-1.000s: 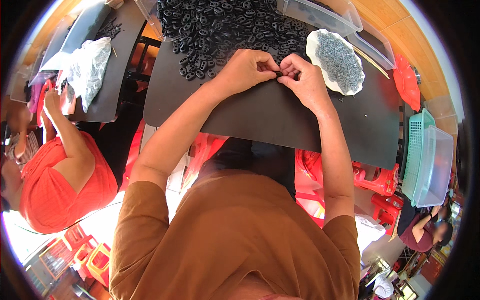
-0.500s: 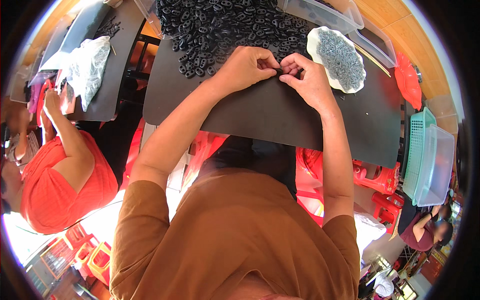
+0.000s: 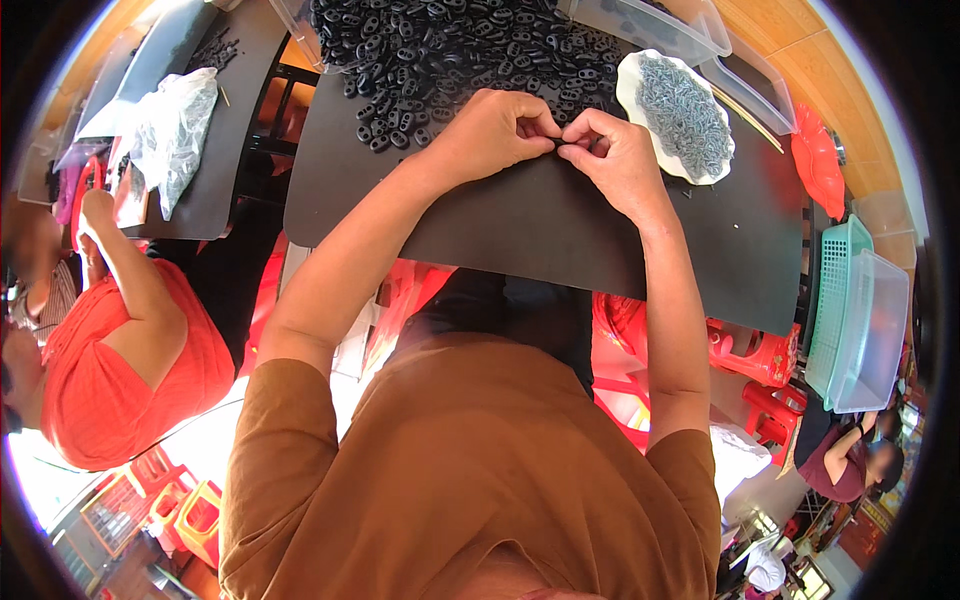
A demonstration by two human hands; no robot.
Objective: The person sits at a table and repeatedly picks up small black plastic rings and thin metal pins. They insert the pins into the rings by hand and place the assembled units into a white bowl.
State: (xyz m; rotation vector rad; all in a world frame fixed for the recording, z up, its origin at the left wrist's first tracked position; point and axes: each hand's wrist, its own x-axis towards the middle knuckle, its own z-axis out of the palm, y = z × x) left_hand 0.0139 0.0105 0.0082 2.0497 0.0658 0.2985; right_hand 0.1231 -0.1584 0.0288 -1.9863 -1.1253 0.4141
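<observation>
My left hand [image 3: 495, 130] and my right hand [image 3: 612, 155] meet fingertip to fingertip over a black table mat [image 3: 560, 230], pinching a small black part [image 3: 556, 143] between them. It is mostly hidden by my fingers. Just beyond my hands lies a big heap of small black plastic pieces [image 3: 450, 50]. To the right of my right hand stands a white dish [image 3: 628, 85] filled with small grey metal pieces [image 3: 685, 110].
Clear plastic boxes [image 3: 650, 25] sit at the far right of the table. A red dish [image 3: 820, 165], a green basket [image 3: 835, 300] and a clear tub [image 3: 875, 330] lie to the right. A person in a red top [image 3: 120, 350] works at a neighbouring table on the left with a plastic bag [image 3: 170, 130].
My hands stay together in nearly the same spot; the fingers have shifted slightly around the small part.
</observation>
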